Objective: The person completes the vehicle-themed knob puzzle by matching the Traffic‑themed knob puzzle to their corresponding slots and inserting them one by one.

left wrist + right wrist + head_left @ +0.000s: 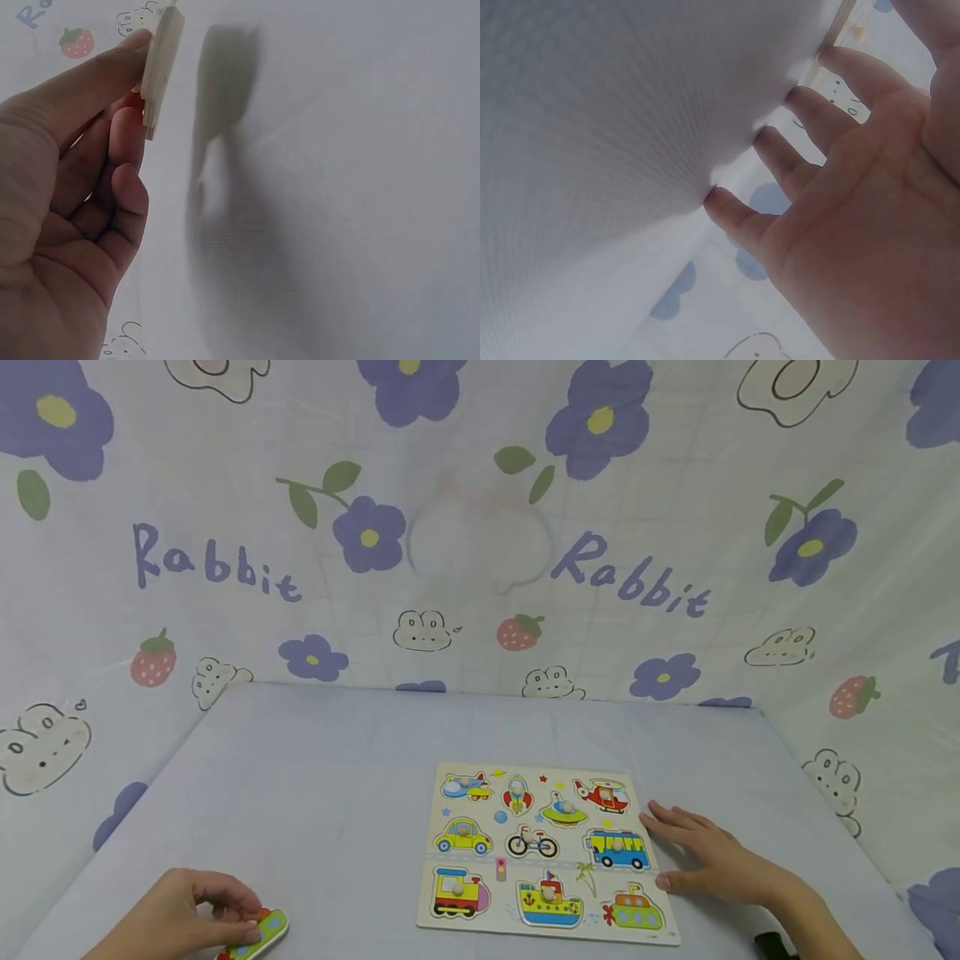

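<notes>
A wooden peg puzzle board (502,860) with vehicle pictures lies flat on the table. Near the front left, my left hand (183,910) pinches a green submarine puzzle piece (273,928) with blue dots and red parts. The left wrist view shows the pale wooden edge of that submarine piece (161,64) between thumb and fingers. At the board's lower right is a green submarine picture (635,910), with no knob showing on it. My right hand (708,860) has its fingers spread, fingertips on the table and at the board's right edge.
Knobbed pieces such as a train (456,893), a boat (550,906) and a bus (618,849) sit in the board. A pale cloth covers the table (337,793). Behind it hangs a curtain (480,552) printed with flowers and rabbits. Something black (772,945) shows beside my right wrist.
</notes>
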`<state>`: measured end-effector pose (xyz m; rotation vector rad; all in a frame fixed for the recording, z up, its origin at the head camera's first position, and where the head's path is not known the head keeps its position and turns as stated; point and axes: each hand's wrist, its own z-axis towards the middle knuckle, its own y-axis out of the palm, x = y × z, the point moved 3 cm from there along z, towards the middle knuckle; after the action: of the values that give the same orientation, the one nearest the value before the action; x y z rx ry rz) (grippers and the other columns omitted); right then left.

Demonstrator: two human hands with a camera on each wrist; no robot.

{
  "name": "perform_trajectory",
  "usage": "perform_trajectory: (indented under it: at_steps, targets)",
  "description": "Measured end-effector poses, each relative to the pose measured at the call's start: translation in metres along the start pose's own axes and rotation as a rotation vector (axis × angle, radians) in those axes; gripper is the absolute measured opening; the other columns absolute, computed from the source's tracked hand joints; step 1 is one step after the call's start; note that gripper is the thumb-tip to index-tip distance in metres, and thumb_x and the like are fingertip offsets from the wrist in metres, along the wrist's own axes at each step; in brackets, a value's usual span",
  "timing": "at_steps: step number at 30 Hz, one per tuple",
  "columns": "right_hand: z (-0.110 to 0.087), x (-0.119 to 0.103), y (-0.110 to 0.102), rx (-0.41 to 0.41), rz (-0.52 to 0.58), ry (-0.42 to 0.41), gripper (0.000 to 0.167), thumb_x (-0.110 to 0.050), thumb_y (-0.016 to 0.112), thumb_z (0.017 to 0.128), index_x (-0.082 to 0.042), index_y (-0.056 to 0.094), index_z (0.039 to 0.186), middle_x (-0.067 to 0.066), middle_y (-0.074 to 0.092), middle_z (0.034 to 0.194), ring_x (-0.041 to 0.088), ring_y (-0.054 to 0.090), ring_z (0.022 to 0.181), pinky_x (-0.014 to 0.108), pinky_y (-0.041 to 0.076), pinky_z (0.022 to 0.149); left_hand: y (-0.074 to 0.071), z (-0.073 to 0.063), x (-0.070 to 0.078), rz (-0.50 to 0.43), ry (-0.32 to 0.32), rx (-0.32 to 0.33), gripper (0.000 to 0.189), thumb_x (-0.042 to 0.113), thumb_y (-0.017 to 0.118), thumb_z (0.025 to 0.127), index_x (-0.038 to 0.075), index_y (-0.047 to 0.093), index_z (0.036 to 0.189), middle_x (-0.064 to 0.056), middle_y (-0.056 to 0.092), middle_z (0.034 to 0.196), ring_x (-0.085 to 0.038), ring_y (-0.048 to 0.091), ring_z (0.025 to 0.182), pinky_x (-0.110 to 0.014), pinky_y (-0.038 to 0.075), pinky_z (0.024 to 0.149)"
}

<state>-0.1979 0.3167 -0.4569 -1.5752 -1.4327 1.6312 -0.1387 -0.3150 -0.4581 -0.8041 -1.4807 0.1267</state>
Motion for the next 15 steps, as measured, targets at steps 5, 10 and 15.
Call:
perform_trajectory:
  at_steps: [5,10,15]
  targets:
    - [0.000,-0.002,-0.002,0.003,-0.002,0.000,0.091,-0.060,0.074,0.076,-0.016,0.044,0.150,0.013,0.027,0.158,0.047,0.015,0.141,0.074,0.016,0.100,0.001,0.005,0.006,0.045,0.000,0.029,0.018,0.031,0.080,0.083,0.017,0.076,0.095,0.008,0.072,0.088,-0.011,0.062,0.078,-0.025,0.049,0.067]
    - [-0.001,-0.003,-0.002,-0.001,-0.001,0.004,0.091,-0.059,0.075,0.076,-0.016,0.044,0.150,0.013,0.027,0.158,0.048,0.015,0.141,0.075,0.016,0.099,0.004,0.012,0.025,0.100,0.132,0.114,0.014,0.031,0.081,0.082,0.023,0.076,0.092,0.010,0.070,0.083,-0.010,0.062,0.074,-0.026,0.050,0.064]
    - [-0.001,-0.004,-0.002,-0.006,0.003,0.014,0.092,-0.059,0.075,0.075,-0.016,0.043,0.150,0.012,0.026,0.158,0.047,0.014,0.142,0.075,0.015,0.100,0.011,0.030,0.050,0.111,0.251,0.153,0.013,0.030,0.082,0.081,0.025,0.076,0.092,0.011,0.070,0.080,-0.010,0.063,0.071,-0.027,0.049,0.064]
